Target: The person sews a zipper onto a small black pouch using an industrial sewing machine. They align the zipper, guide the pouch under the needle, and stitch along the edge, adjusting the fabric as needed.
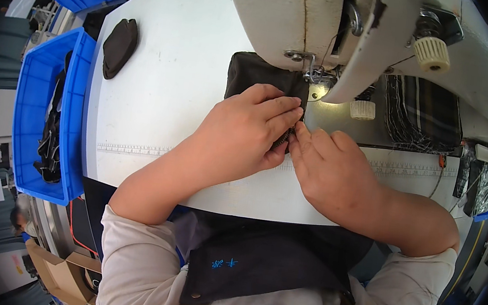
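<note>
A dark fabric piece (254, 71), like a small pouch, lies on the sewing machine bed with its right edge by the presser foot (319, 76). My left hand (253, 123) rests over it, fingers together and pressing it down, the thumb bent under near a zipper-like edge (283, 138). Close beside, my right hand (328, 163) has its fingers curled, index and thumb pinching the cloth's near right edge. The sewing machine (309, 20) stands over the far end of the cloth, its lamp lighting the metal plate.
A small dark pouch (119, 49) lies at the table's far left. Blue bins (76, 126) with dark pieces stand beyond the left edge. Stacked dark fabric panels (422, 113) lie right of the needle. A ruler strip (129, 148) crosses the white table. An open cardboard box (61, 273) sits lower left.
</note>
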### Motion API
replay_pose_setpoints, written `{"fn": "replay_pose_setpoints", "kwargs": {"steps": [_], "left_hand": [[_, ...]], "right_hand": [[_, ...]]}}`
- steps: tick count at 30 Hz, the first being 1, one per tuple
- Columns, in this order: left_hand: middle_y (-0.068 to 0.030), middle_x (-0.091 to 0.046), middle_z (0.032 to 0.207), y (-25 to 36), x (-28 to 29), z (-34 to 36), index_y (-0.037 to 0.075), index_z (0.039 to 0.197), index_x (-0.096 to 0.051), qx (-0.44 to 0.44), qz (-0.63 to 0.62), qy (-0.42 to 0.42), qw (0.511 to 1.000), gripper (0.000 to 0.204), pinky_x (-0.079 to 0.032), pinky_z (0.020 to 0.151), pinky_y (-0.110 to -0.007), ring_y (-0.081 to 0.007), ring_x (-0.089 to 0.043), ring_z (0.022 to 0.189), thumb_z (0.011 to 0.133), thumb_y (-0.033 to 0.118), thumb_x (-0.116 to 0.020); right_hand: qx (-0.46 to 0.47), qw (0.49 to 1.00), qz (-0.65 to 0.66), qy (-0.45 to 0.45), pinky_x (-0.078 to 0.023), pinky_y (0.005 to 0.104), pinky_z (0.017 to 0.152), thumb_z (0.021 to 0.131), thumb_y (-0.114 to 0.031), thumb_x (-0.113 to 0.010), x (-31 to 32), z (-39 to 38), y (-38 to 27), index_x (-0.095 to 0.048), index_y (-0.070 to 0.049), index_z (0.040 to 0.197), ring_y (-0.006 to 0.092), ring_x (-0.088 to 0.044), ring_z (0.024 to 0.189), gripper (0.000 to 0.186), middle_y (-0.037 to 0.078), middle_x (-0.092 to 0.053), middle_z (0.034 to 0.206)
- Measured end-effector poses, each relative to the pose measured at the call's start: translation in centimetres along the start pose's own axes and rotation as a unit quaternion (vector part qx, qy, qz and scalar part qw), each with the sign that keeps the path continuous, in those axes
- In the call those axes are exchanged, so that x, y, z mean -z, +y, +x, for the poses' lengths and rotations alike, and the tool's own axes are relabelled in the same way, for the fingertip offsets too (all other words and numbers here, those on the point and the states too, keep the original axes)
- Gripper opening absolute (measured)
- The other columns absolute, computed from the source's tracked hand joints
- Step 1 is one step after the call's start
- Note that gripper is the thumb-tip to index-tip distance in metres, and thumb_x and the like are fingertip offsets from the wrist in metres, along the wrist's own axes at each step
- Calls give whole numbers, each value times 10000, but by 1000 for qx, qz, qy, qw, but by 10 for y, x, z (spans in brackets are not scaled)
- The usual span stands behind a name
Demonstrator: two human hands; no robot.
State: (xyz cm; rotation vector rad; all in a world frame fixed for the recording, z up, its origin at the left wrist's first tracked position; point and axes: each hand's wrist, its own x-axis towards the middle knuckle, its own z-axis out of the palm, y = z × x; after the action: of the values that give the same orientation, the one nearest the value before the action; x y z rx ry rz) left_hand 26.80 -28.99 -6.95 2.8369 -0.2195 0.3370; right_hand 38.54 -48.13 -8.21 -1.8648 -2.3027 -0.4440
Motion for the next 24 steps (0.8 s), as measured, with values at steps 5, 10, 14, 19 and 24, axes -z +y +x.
{"fn": "replay_pose_setpoints", "kwargs": {"steps": [5,10,14,19,24], "left_hand": [[-51,-720,1254,8,-5,2,66,1167,-742,42,18,15,999,439,-582,906,-362,-257,-682,1086,732,89,-802],[-15,-743,1205,0,-9,6,90,1123,-734,23,16,37,999,364,-578,862,-353,-227,-705,1018,765,79,-795],[-8,-753,1192,-7,-11,6,95,1121,-726,9,-7,33,999,339,-577,848,-347,-226,-720,984,787,86,-786],[-3,-758,1182,-7,-10,5,101,1112,-721,17,-23,19,999,315,-580,838,-353,-235,-721,993,803,98,-779],[0,-762,1170,-10,-11,7,106,1118,-731,30,-24,21,999,329,-591,824,-358,-243,-720,995,795,116,-788]], "right_hand": [[3,1000,-7,-10,-411,323,674,823,-120,-683,1,0,-1,-755,77,1035,206,-578,838,298,151,-735,935],[3,1000,-4,-12,-393,329,649,853,-105,-685,2,0,-1,-756,62,978,202,-560,804,221,141,-720,890],[0,1000,-2,9,-377,333,636,875,-95,-688,-2,0,-1,-755,48,938,195,-538,777,171,103,-681,823],[-5,1000,7,3,-374,336,636,881,-90,-690,-2,-1,-1,-755,36,918,196,-538,778,147,81,-663,795],[-16,1000,11,21,-409,339,644,888,-82,-691,-7,1,0,-754,40,950,196,-563,794,151,98,-690,847]]}}
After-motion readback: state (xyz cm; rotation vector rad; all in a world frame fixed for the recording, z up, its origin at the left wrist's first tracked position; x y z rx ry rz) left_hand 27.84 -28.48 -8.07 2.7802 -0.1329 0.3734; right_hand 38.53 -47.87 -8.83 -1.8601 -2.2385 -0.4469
